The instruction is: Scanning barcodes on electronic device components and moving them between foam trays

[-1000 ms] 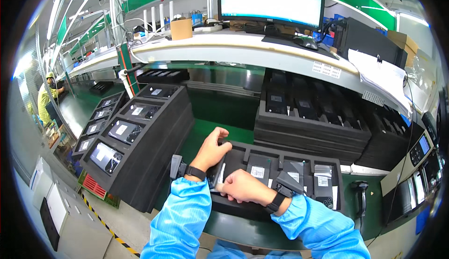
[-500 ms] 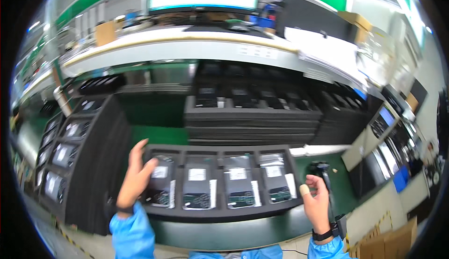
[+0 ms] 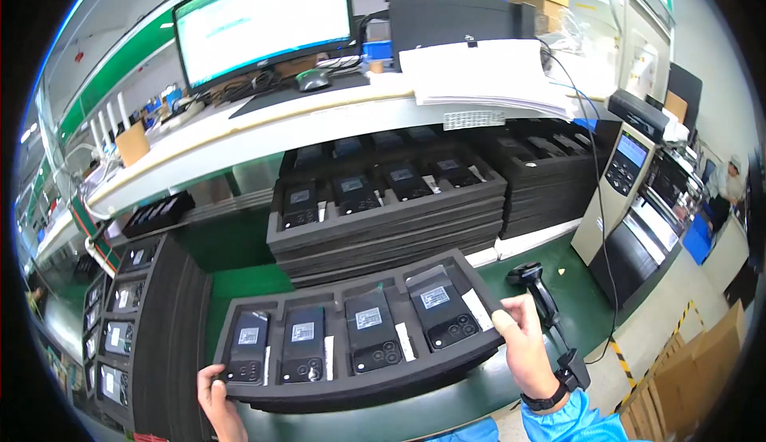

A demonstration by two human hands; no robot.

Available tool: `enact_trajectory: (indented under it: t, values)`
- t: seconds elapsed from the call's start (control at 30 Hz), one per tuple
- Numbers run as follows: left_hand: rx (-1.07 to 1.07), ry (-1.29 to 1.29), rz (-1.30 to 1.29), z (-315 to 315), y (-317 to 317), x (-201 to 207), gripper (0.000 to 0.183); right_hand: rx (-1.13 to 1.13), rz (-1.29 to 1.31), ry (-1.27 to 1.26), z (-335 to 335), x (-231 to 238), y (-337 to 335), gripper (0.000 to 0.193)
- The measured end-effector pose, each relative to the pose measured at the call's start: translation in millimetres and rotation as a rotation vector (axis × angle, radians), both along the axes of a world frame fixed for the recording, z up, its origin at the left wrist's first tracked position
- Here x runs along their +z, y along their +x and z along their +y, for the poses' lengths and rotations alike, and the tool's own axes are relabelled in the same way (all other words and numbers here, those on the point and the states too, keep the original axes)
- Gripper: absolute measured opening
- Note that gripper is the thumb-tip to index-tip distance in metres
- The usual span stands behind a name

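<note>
A black foam tray [image 3: 335, 294] sits in front of me above the green tabletop, its right end farther from me than its left. Its compartments hold several dark phones [image 3: 369, 318], each with a pale label on its back and a white paper strip alongside. My left hand [image 3: 219, 400] grips the near left corner, thumb on the rim. At the right end, my right hand [image 3: 528, 350] is closed on the edge, with a pale cover on its thumb. The fingers under the tray are hidden. Dark foam shows beneath the tray's near edge.
Stacked foam trays [image 3: 383, 222] holding phones stand behind, and another stack [image 3: 163, 338] rises at left. A black handheld scanner [image 3: 542, 294] lies right of the tray. Beyond it stands a label printer [image 3: 630, 195]. A shelf with a monitor [image 3: 263, 19] spans the back.
Both hands have come onto the tray: the left moved down to its near left corner, the right closed on its right edge. The view has turned, and the tray now appears slanted.
</note>
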State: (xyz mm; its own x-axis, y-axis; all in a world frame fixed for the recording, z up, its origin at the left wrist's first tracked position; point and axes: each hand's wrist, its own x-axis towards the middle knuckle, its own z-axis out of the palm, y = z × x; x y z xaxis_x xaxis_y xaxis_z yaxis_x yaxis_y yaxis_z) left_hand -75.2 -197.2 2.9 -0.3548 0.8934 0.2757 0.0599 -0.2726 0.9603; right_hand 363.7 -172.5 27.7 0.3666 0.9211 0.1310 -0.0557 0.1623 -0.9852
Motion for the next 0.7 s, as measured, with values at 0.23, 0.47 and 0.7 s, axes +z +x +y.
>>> enact_trajectory:
  t: [0.23, 0.47, 0.7]
  values:
    - [0.044, 0.353, -0.223, -1.3, 29.1, 39.8, 0.034, -0.09, 0.091, 0.369, 19.9, 34.8, 29.3, 0.022]
    - [0.038, 0.556, 0.052, 126.4, 79.2, 64.6, 0.044, -0.224, 0.038, 0.542, 158.0, 40.9, 68.8, 0.026]
    - [0.257, 0.447, 0.463, 244.6, 113.8, 44.7, 0.05, -0.564, -0.661, 0.463, 254.2, 9.4, 84.0, 0.037]
